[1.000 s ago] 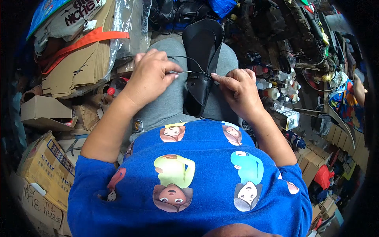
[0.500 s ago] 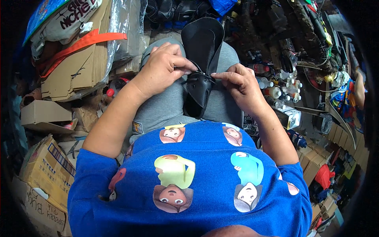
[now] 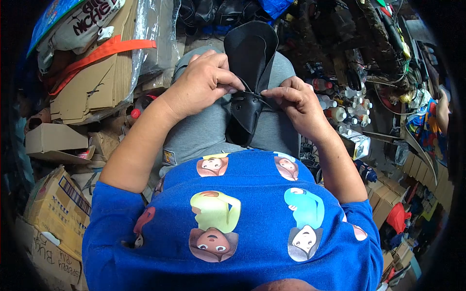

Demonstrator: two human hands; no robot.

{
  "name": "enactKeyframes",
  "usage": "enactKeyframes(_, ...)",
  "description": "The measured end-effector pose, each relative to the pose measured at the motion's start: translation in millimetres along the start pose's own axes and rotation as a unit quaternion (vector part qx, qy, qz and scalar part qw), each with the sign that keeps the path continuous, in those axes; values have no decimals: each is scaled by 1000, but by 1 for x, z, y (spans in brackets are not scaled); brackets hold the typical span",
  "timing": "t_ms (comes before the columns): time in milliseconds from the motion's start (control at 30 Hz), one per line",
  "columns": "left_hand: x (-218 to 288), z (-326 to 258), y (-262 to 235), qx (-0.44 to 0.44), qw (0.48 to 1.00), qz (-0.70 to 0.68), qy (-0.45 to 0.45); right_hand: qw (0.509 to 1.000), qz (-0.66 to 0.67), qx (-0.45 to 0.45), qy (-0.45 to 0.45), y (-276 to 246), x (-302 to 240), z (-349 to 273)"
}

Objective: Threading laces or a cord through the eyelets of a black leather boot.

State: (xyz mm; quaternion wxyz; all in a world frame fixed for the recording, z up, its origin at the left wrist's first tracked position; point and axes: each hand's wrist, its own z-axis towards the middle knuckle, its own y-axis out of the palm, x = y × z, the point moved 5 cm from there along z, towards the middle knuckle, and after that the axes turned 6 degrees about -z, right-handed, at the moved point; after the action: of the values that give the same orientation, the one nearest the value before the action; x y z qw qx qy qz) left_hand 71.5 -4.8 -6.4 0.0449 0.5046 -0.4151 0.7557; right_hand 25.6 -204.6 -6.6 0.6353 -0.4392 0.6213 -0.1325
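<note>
A black shoe upper (image 3: pixel 250 51), with eyelets in its lower part, lies lengthwise across my grey-trousered lap (image 3: pixel 194 131). Its wide open end points away from me, and the narrower part points toward my belly. At its middle, a thin black lace (image 3: pixel 252 92) crosses between my hands. My left hand (image 3: pixel 206 80) is closed, thumb and forefinger pinching the lace at the left side. From the right, my right hand (image 3: pixel 293 99) pinches the lace with its forefinger stretched toward the eyelets. The fingertips partly hide the lace.
Flattened cardboard (image 3: pixel 92 92) with an orange strap (image 3: pixel 114 47) is stacked at the left, above an open box (image 3: pixel 56 140). Several small bottles (image 3: pixel 337 114) stand at the right. Black shoes (image 3: pixel 228 14) lie beyond my knees. Another person's arm (image 3: pixel 442 109) shows at the far right.
Both hands and the upper have shifted very slightly to the right. The pinching grip on the lace looks the same.
</note>
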Motion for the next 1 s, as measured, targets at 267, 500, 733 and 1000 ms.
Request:
enactKeyframes(267, 0, -1, 1, 12, 1000, -7, -7, 1000, 13, 4, -5, 0, 2, 1)
enactKeyframes(500, 4, -1, 4, 0, 1000, 5, -14, 1000, 27, 10, -6, 0, 2, 1)
enactKeyframes(733, 4, -2, 5, -5, 1000, -3, 29, 998, 57, 12, -12, 2, 4, 3)
enactKeyframes(1000, -6, 6, 13, -31, 998, -33, 33, 995, 89, 25, -39, 6, 10, 8)
